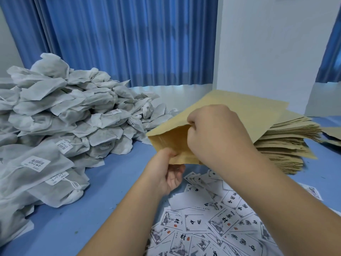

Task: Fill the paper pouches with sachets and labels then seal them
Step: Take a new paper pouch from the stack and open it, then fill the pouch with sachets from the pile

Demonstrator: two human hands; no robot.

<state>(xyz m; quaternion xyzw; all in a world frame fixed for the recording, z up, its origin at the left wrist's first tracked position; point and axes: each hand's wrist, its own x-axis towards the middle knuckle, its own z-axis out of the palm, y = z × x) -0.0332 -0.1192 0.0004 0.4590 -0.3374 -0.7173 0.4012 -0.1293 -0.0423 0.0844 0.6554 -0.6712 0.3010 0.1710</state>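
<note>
As the left hand (165, 170) and right hand (217, 133) pinched open the flat tan paper pouch (258, 111) above the blue surface (114, 182), filling looked barely begun: grey fabric sachets (64, 111), printed white labels (212, 224), sealing all ahead.

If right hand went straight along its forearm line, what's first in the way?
Beyond the tan paper pouch that the right hand grips, probably the pile of grey-white fabric sachets; depth is unclear.

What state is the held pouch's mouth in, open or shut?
Open. The pouch gapes: left hand pinches its lower lip, right hand grips the upper, lining visible.
</note>
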